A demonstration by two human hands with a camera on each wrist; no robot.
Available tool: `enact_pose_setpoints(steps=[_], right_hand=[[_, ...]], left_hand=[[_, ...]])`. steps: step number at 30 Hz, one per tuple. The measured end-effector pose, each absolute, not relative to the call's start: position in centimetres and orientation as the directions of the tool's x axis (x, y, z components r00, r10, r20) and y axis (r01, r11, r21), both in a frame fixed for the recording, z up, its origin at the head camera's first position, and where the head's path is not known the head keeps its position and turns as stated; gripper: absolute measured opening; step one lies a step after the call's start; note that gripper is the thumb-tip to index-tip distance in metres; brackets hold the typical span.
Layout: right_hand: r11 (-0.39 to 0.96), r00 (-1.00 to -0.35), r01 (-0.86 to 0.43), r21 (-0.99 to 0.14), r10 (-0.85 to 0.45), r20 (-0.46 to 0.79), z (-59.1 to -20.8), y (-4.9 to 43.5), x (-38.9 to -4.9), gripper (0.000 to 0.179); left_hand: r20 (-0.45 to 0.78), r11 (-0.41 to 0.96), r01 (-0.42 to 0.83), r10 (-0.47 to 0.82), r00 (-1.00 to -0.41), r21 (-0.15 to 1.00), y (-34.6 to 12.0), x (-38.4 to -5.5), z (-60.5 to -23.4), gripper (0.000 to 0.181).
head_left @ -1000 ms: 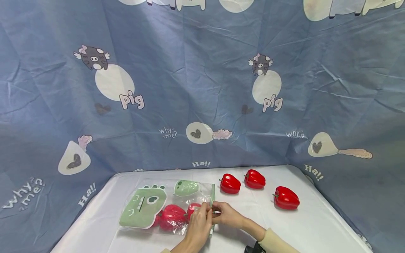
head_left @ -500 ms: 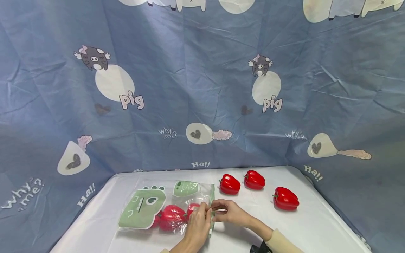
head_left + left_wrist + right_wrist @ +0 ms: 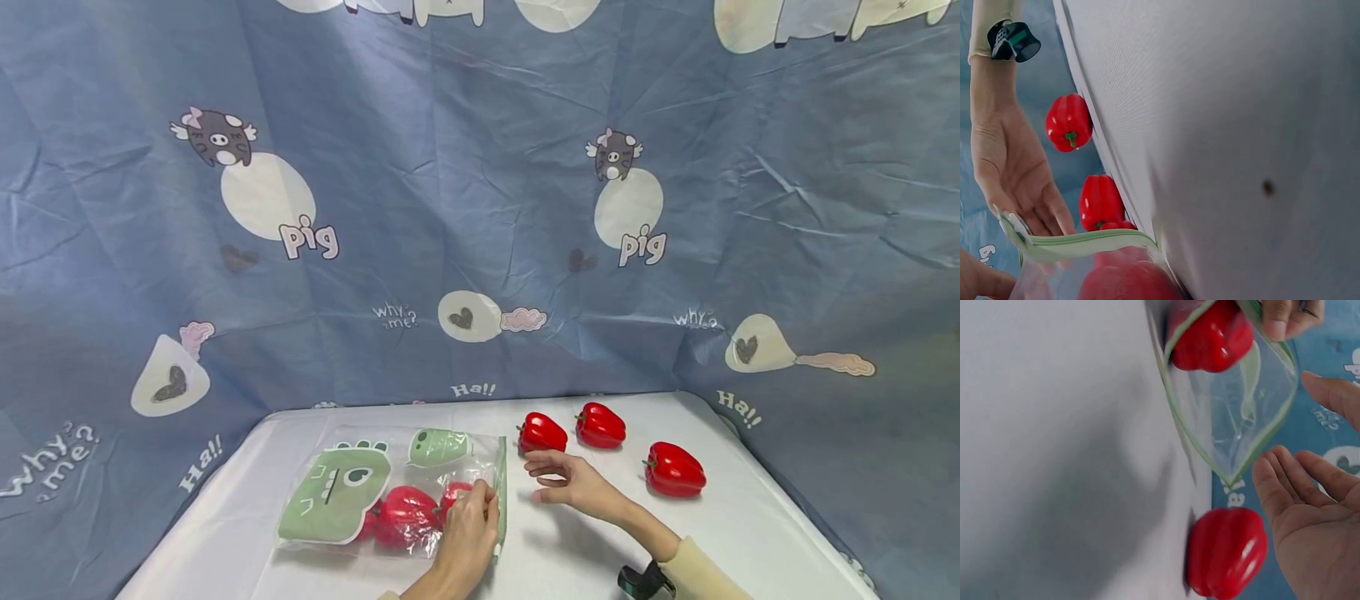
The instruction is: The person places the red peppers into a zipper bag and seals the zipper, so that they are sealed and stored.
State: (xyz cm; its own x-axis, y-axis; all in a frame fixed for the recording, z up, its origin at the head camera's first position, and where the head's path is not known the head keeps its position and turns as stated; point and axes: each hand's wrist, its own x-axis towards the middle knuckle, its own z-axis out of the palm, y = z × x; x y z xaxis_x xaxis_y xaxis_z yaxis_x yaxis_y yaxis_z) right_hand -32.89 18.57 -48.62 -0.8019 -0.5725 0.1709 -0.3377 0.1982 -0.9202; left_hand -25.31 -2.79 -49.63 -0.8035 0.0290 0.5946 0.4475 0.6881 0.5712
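A clear zip bag (image 3: 501, 454) with a green dinosaur print lies on its side, its green-edged mouth facing right. Red bell peppers (image 3: 405, 517) show through its plastic. My left hand (image 3: 467, 532) pinches the bag's mouth near the front, and the right wrist view shows that mouth parted, with a pepper (image 3: 1213, 339) just inside. Apart from the bag, my right hand (image 3: 576, 485) hovers over the table with fingers spread, holding nothing. The nearest loose bell pepper (image 3: 542, 432) lies just beyond its fingers.
Two more loose red bell peppers lie farther right, one at the back (image 3: 601, 426) and one nearer the right side (image 3: 674, 470). A white cloth covers the table (image 3: 720, 542). Behind it hangs a blue printed curtain (image 3: 480, 208).
My right hand has let go of the bag's edge and moved right, its fingers spreading. The left hand has stayed on the bag's mouth, and the loose peppers have not moved.
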Motion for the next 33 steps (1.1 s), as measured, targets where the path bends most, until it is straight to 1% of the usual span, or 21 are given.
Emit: enact_pose_setpoints(steps=[7,11,16,20,25,33], right_hand=[[0.212,-0.812,-0.359,-0.909,-0.550,0.192,-47.0,19.5,-33.1,0.063],[0.205,-0.812,-0.392,-0.897,-0.535,0.232,-46.3,20.1,-33.5,0.065],[0.191,-0.821,-0.411,-0.891,-0.503,0.271,-45.7,20.9,-34.0,0.066],[0.191,-0.848,-0.408,-0.893,-0.440,0.293,-45.5,21.4,-34.5,0.066],[0.206,-0.887,-0.389,-0.898,-0.345,0.305,-45.3,21.7,-35.2,0.064],[0.234,-0.915,-0.355,-0.905,-0.286,0.285,-45.6,21.8,-36.3,0.066]], left_hand=[[0.591,0.694,0.441,0.028,-0.806,0.569,-2.9,-25.4,-49.6,0.013],[0.605,0.697,0.449,0.027,-0.795,0.559,-3.0,-25.4,-49.6,0.013],[0.598,0.691,0.449,0.030,-0.801,0.567,-3.0,-25.3,-49.6,0.012],[0.582,0.680,0.446,0.034,-0.812,0.582,-3.0,-25.3,-49.7,0.012],[0.588,0.681,0.451,0.036,-0.808,0.577,-3.0,-25.3,-49.9,0.013],[0.578,0.673,0.450,0.040,-0.815,0.587,-3.0,-25.4,-49.8,0.009]])
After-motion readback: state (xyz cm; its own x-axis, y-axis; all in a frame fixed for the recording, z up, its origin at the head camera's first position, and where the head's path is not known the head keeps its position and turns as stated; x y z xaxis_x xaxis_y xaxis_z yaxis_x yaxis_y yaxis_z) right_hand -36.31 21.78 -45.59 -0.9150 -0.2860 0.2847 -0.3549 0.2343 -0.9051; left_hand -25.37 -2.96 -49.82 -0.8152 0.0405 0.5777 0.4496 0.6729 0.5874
